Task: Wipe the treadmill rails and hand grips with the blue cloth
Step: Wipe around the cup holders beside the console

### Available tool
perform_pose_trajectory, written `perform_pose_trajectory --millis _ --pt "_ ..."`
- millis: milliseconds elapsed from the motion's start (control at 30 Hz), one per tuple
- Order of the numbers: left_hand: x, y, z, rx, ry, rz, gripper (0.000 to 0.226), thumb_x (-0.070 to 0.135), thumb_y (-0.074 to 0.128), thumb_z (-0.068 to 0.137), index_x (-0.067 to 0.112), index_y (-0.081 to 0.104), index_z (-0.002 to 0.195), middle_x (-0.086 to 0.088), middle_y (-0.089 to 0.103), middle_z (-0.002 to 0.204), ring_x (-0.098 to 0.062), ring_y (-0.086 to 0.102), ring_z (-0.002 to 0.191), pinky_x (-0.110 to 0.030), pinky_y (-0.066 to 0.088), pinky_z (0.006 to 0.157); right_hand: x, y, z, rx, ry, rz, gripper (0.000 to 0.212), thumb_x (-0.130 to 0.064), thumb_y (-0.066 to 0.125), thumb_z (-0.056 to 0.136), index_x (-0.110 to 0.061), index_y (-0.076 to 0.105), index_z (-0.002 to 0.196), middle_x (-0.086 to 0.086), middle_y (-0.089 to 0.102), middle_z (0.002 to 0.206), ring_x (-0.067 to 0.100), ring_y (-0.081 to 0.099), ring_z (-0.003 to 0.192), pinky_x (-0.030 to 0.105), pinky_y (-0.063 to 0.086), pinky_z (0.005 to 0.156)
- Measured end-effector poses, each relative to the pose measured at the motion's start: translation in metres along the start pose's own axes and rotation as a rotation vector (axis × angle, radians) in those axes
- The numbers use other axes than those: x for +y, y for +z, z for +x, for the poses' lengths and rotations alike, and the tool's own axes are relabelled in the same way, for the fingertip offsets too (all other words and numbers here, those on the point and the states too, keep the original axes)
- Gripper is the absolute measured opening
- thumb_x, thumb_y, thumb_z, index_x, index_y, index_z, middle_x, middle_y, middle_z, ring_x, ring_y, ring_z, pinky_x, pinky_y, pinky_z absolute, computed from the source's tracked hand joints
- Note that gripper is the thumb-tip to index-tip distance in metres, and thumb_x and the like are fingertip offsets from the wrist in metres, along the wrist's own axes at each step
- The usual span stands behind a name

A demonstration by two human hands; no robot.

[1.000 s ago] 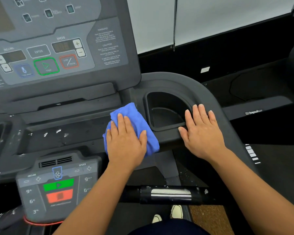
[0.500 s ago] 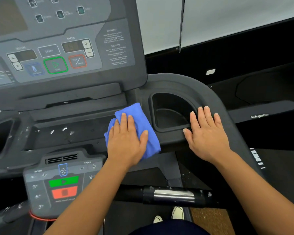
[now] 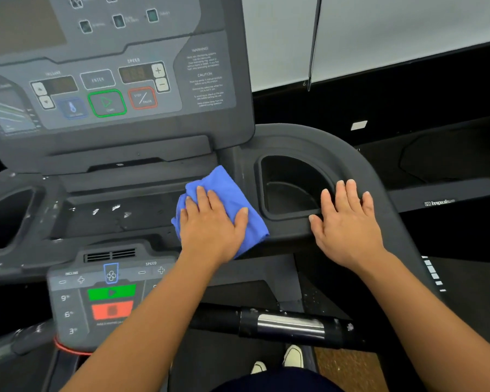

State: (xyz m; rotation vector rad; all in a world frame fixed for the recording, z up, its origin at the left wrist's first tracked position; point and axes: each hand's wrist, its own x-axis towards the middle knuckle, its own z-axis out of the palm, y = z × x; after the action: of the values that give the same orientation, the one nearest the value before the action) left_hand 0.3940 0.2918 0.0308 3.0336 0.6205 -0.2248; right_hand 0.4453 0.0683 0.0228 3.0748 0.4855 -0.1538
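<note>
Black console ledge (image 3: 290,232) carries the blue cloth (image 3: 224,188) just left of the cup holder (image 3: 290,190), pinned under a flat, uncurled left hand (image 3: 212,230); right hand (image 3: 348,224) lies flat, grasping nothing. Keep palm pressure even, overlap strokes, then do the hand grip (image 3: 290,323) below. Versus earlier: cloth and hands barely moved.

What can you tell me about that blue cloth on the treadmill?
The blue cloth is a soft-looking, bright blue fabric, folded into a rumpled pad. It lies on the dark console ledge, just left of the cup holder. The left hand presses flat on it with straight fingers, covering its lower left part; one corner points up toward the button panel.
</note>
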Motion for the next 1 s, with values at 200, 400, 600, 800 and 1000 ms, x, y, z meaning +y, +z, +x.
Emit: perform_pose_trajectory --millis 200,400,600,800,1000 --pt "0.001 -0.002 -0.013 -0.035 -0.053 0.046 0.086 0.065 0.013 0.092 0.002 0.014 0.150 -0.020 0.004 0.158 -0.040 0.006 0.144 -0.049 0.006 0.116 -0.001 -0.001 0.000 -0.028 0.000 -0.009 0.063 -0.046 0.016 0.099 -0.012 0.009 0.152 0.020 0.001 0.158 0.034 -0.011 0.145 0.050 -0.002 0.116" --pt "-0.009 -0.012 -0.001 -0.116 -0.207 -0.012 0.091 0.067 0.013 0.091 -0.004 0.010 0.148 -0.023 0.000 0.157 -0.044 0.003 0.143 -0.053 0.004 0.116 0.000 -0.003 0.000 -0.036 -0.002 -0.010 0.063 -0.047 0.016 0.099 -0.013 0.007 0.152 0.019 0.000 0.159 0.034 -0.011 0.145 0.049 -0.002 0.116" --pt "-0.007 -0.013 0.015 -0.160 -0.310 -0.047 0.087 0.063 0.010 0.093 -0.003 0.003 0.149 -0.022 -0.008 0.157 -0.049 -0.003 0.141 -0.062 0.001 0.112 -0.002 0.000 -0.001 -0.018 0.010 -0.018 0.063 -0.047 0.015 0.099 -0.013 0.007 0.152 0.019 0.000 0.159 0.033 -0.010 0.145 0.049 -0.003 0.116" --pt "0.026 0.004 -0.019 0.001 -0.062 0.036 0.075 0.054 0.015 0.097 -0.001 0.009 0.149 -0.023 0.008 0.157 -0.047 0.011 0.140 -0.064 0.005 0.109 -0.004 0.002 -0.001 0.019 0.016 0.009 0.074 -0.049 0.002 0.088 -0.013 0.014 0.151 0.020 0.006 0.158 0.034 -0.006 0.146 0.050 -0.001 0.115" --pt "0.025 -0.002 0.008 -0.015 -0.013 0.002 0.070 0.050 0.022 0.098 0.012 -0.005 0.151 -0.017 -0.006 0.158 -0.047 0.000 0.141 -0.062 0.007 0.112 -0.002 0.004 0.000 0.018 0.017 -0.011 0.065 -0.049 0.009 0.097 -0.014 0.015 0.151 0.021 0.008 0.158 0.035 -0.004 0.146 0.051 0.001 0.116"
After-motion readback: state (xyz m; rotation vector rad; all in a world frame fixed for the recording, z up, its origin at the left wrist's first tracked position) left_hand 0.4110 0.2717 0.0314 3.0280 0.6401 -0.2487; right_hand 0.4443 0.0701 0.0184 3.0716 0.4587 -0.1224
